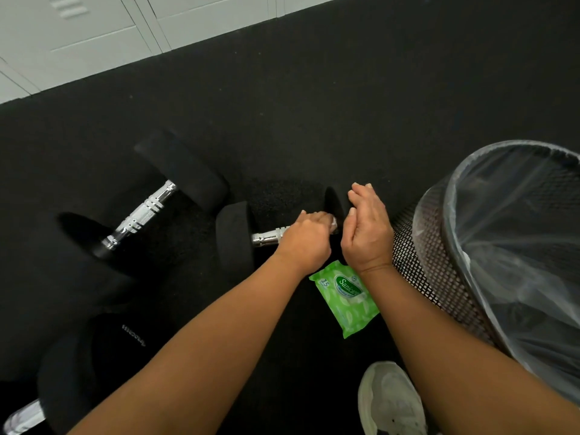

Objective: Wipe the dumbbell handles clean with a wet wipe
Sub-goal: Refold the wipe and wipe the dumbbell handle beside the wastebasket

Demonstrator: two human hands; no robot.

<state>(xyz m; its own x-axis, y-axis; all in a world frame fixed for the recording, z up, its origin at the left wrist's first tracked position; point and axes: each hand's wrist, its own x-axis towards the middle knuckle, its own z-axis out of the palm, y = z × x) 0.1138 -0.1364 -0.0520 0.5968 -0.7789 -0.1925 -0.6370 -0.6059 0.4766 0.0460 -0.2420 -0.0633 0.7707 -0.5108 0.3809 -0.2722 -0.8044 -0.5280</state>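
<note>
A small black dumbbell lies on the dark floor, its chrome handle (pixel 266 237) partly showing. My left hand (pixel 306 238) is closed around that handle, with a bit of white wet wipe (pixel 333 223) sticking out of the fist. My right hand (pixel 367 227) rests on the dumbbell's right head (pixel 334 200), fingers spread over it. The left head (pixel 235 237) stands free. A green wet wipe pack (pixel 345 296) lies just below my wrists. A larger dumbbell with a ribbed chrome handle (pixel 141 215) lies to the left.
A black mesh waste bin (pixel 439 255) lined with clear plastic stands at the right, close to my right hand. A third dumbbell (pixel 78 372) lies at the bottom left. My pale shoe (pixel 389 400) is at the bottom. Pale lockers (pixel 94 36) line the far edge.
</note>
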